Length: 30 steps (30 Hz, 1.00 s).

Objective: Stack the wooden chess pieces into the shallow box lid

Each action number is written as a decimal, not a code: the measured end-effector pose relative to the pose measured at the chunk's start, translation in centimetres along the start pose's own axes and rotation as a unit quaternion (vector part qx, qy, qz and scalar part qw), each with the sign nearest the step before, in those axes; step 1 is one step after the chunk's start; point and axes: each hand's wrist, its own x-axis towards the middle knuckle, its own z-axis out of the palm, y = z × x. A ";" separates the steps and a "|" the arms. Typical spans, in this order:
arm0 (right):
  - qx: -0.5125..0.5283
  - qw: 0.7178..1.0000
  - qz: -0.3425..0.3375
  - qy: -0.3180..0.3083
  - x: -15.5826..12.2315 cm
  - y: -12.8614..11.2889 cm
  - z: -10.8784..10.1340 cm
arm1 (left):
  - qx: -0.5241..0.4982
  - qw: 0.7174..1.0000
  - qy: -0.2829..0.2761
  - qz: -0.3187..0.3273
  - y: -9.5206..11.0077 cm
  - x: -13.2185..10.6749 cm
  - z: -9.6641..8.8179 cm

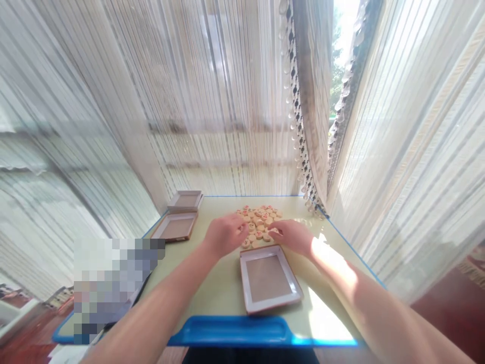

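A heap of round wooden xiangqi pieces [259,221], some with red or dark markings, lies toward the far side of the table. My left hand [226,234] is at the heap's left edge, its fingers loosely curved and apart from the thumb. On the opposite edge, my right hand [293,236] has its fingertips and thumb pointing at the pieces, with a gap between them. I see no piece held in either hand. Between my forearms sits a shallow open box [244,283] with a white rim and brown bottom, just on the near side of the pieces.
Two more shallow trays stand at the left: a nearer brown-edged one [189,231] and a pale one [172,206] behind it. The pale table [212,293] has a blue front edge [235,329]. String curtains [227,101] hang around it. A blurred patch [113,288] covers the left corner.
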 end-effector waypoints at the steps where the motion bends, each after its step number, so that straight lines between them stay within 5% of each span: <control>1: 0.007 1.000 -0.008 0.008 0.1 0.1 0.3 | 0.012 0.999 -0.010 -0.030 -0.1 0.7 -0.4; 4: 0.031 0.999 -0.033 0.015 0.4 0.9 1.0 | -0.004 0.995 -0.090 -0.035 0.0 1.7 -0.8; 9: 0.080 0.994 -0.048 0.054 0.8 1.5 1.5 | -0.052 0.993 -0.081 0.067 1.1 0.1 0.9; 19: 0.081 0.995 -0.049 0.001 0.7 0.9 1.5 | -0.064 0.992 -0.096 0.048 0.4 0.2 2.3; 26: 0.025 0.998 -0.047 0.019 0.8 1.6 1.2 | -0.158 0.959 -0.235 0.015 -0.4 0.0 1.0; 30: 0.007 0.999 -0.040 0.036 0.6 1.7 1.3 | -0.127 0.949 -0.288 -0.021 -0.9 -0.3 0.6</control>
